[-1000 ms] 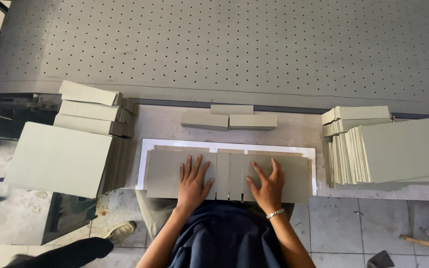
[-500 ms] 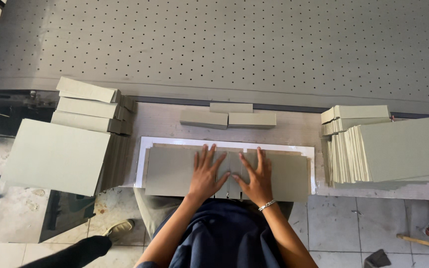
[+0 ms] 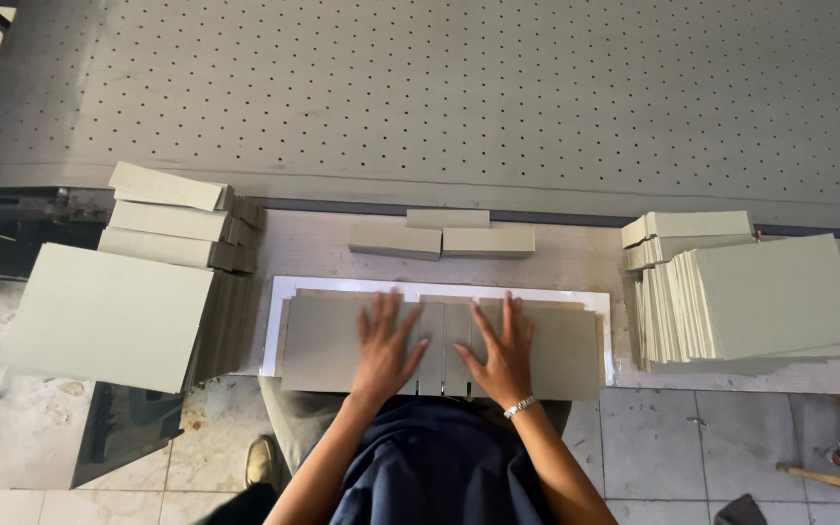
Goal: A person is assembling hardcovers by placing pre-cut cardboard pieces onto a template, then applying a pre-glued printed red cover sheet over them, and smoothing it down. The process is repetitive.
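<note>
Grey boards [image 3: 328,342] lie flat, side by side, on a white sheet [image 3: 279,292] at the near edge of the bench [image 3: 576,261]. Two thin strips [image 3: 444,350] sit in the middle between the wider boards. Both hands press flat on them with fingers spread wide. The left hand [image 3: 383,352] lies across the left board and the thin strips. The right hand [image 3: 504,356] lies on the right board [image 3: 566,350], just beside the strips, and wears a wrist band [image 3: 519,406].

Behind the sheet sit three small flat grey pieces [image 3: 444,237], close together. To the left is a big pile of grey boards [image 3: 109,313] with smaller stacks [image 3: 172,219] behind it. To the right is a fanned pile of boards [image 3: 760,299]. Farther back is a wide grey top full of small holes [image 3: 459,92]. Under the bench is a tiled floor [image 3: 692,437], and a shoe [image 3: 262,459] shows there.
</note>
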